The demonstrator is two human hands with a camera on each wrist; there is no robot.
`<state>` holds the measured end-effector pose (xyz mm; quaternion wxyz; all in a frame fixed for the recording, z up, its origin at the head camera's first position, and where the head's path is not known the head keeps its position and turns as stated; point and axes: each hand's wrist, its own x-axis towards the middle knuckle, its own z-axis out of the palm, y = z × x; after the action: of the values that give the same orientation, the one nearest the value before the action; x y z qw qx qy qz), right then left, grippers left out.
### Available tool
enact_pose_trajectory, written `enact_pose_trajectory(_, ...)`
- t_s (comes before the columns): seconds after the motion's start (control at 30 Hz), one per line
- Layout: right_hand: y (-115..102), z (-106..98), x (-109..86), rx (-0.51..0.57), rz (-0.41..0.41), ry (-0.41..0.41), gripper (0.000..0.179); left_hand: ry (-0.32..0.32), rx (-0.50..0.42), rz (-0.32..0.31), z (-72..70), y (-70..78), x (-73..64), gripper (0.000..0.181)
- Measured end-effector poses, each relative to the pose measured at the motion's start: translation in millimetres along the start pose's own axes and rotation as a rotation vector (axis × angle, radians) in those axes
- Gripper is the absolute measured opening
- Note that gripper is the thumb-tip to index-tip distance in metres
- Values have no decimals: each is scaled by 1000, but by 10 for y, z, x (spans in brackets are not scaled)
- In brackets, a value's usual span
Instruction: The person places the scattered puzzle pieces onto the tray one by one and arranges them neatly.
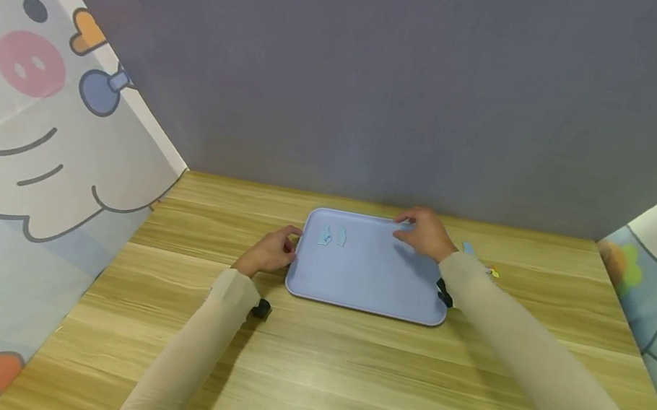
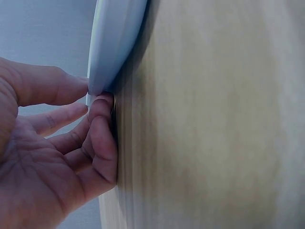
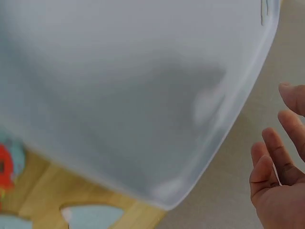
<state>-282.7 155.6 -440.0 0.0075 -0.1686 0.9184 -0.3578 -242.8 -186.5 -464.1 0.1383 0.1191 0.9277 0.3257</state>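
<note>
A shallow light-blue tray (image 1: 367, 285) with a raised rim lies on the wooden table. At its left edge my left hand (image 1: 272, 252) pinches the rim; in the left wrist view the thumb (image 2: 52, 85) is on the rim, with curled fingers (image 2: 102, 143) at its underside. My right hand (image 1: 425, 234) hovers by the tray's far right edge, fingers apart and nothing between them. Two flat light-blue pieces (image 1: 325, 235) with irregular outlines lie side by side in the tray's upper left.
Right of the tray, partly behind the right sleeve (image 1: 516, 341), lie more flat pieces: a light-blue one (image 3: 93, 217) and a red-and-blue one (image 3: 5, 164). A grey panel (image 1: 415, 88) stands along the table's (image 1: 337, 382) far edge. Cartoon-printed panels (image 1: 18, 128) flank both sides.
</note>
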Motion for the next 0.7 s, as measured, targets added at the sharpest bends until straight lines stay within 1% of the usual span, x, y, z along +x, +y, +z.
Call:
enact_pose_trajectory(0.23, 82, -149, -87, -6, -36, 28, 31, 1, 5, -4, 11, 0, -2, 51)
enact_pose_trajectory(0.37, 158, -214, -152, -13, -31, 27, 31, 1, 2, -9, 11, 16, -10, 51)
enact_pose_trajectory(0.47, 221, -270, -210, -20, -12, 29, 32, 0, 0, -6, 5, 26, -19, 52)
enact_pose_trajectory(0.7, 371, -371, -315, -42, -16, 45, 30, -1, 2, 2, -6, 25, -17, 52)
